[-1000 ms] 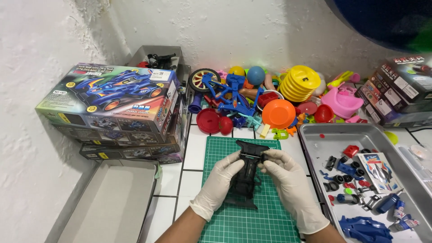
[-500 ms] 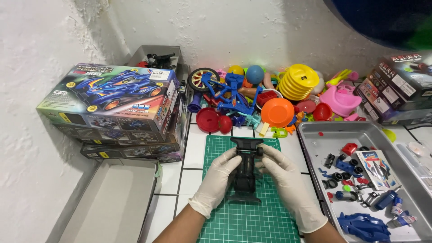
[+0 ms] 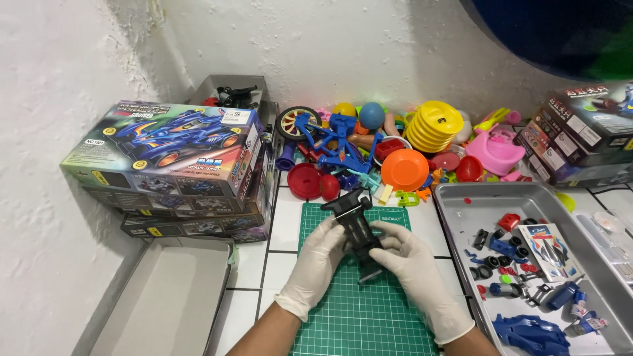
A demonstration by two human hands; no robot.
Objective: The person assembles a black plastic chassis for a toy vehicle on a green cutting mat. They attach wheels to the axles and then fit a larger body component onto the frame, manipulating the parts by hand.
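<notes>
Both my hands wear white gloves and hold a black toy car chassis (image 3: 357,227) over a green cutting mat (image 3: 359,310). My left hand (image 3: 316,264) grips the chassis along its left side. My right hand (image 3: 415,270) holds its near right end. The chassis is tilted, with its far end pointing up and to the left.
A metal tray (image 3: 461,198) at the right holds several small car parts, a sticker sheet (image 3: 544,244) and a blue car body (image 3: 531,333). Stacked toy car boxes (image 3: 171,165) stand at the left, an open box lid (image 3: 165,303) in front of them. Colourful plastic toys (image 3: 395,145) lie along the wall.
I have turned the chassis from pointing straight away from me to a tilt toward the left. My right hand has slid down to its near end.
</notes>
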